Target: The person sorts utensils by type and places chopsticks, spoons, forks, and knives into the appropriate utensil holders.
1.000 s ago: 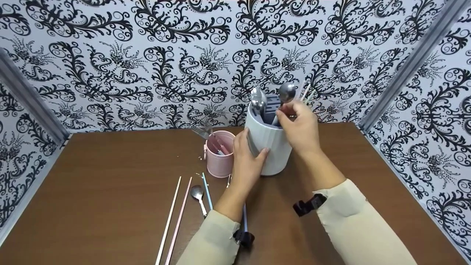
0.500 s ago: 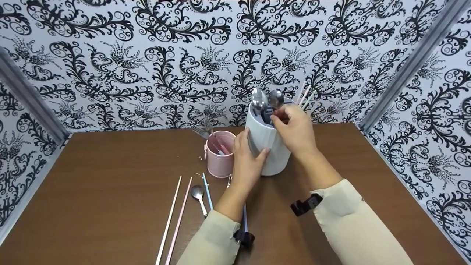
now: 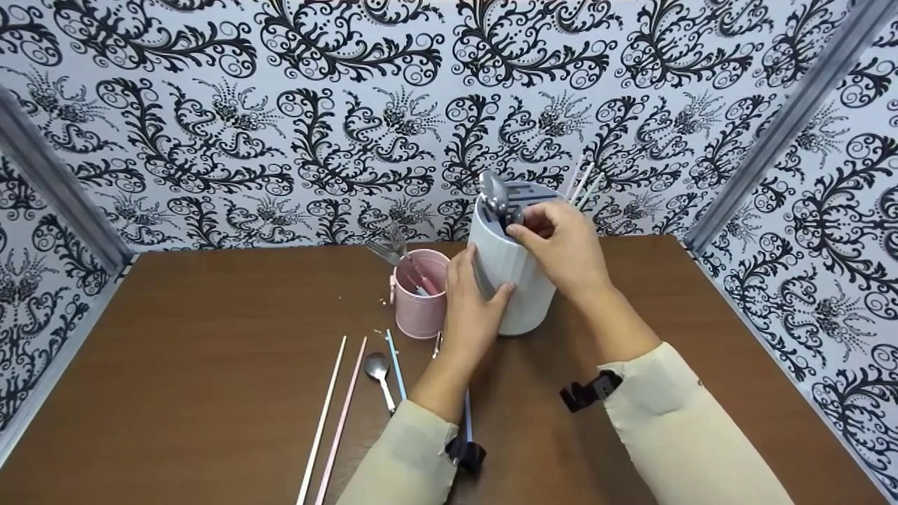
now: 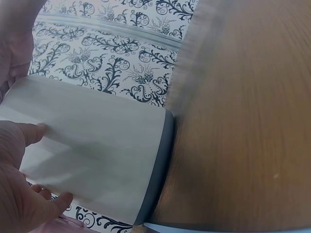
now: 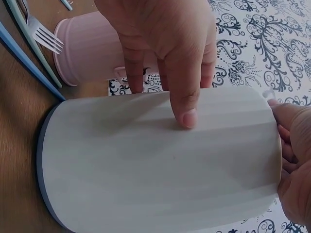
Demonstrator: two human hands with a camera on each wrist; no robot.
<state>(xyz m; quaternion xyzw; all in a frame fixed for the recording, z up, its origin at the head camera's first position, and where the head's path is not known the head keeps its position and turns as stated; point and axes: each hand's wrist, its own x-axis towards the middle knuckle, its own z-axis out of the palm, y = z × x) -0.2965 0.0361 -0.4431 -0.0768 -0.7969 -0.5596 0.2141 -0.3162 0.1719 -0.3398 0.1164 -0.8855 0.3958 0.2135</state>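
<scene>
My left hand (image 3: 471, 305) grips the side of a tall white utensil holder (image 3: 523, 294), its thumb across the front. In the left wrist view the holder's smooth wall (image 4: 97, 145) shows between both hands. My right hand (image 3: 572, 252) is at the rim and pinches a spoon (image 3: 515, 214), whose bowl sits low in the slotted top; its handle is hidden inside. Other metal spoons (image 3: 494, 192) stand upright at the holder's left. Several thin chopsticks (image 3: 581, 184) rise at its right, behind my right hand.
Left of the holder stands a pink cup (image 3: 419, 312) with forks (image 3: 386, 250) in it. On the brown table (image 3: 210, 379) lie a white chopstick (image 3: 323, 417), a pink chopstick (image 3: 342, 417), a blue one (image 3: 395, 365) and a spoon (image 3: 377, 372). A fork (image 5: 46, 36) lies near the cup.
My right hand has moved slightly left and down, and the spoon has sunk into the holder until its bowl is near the rim. My left hand has kept its place on the holder.
</scene>
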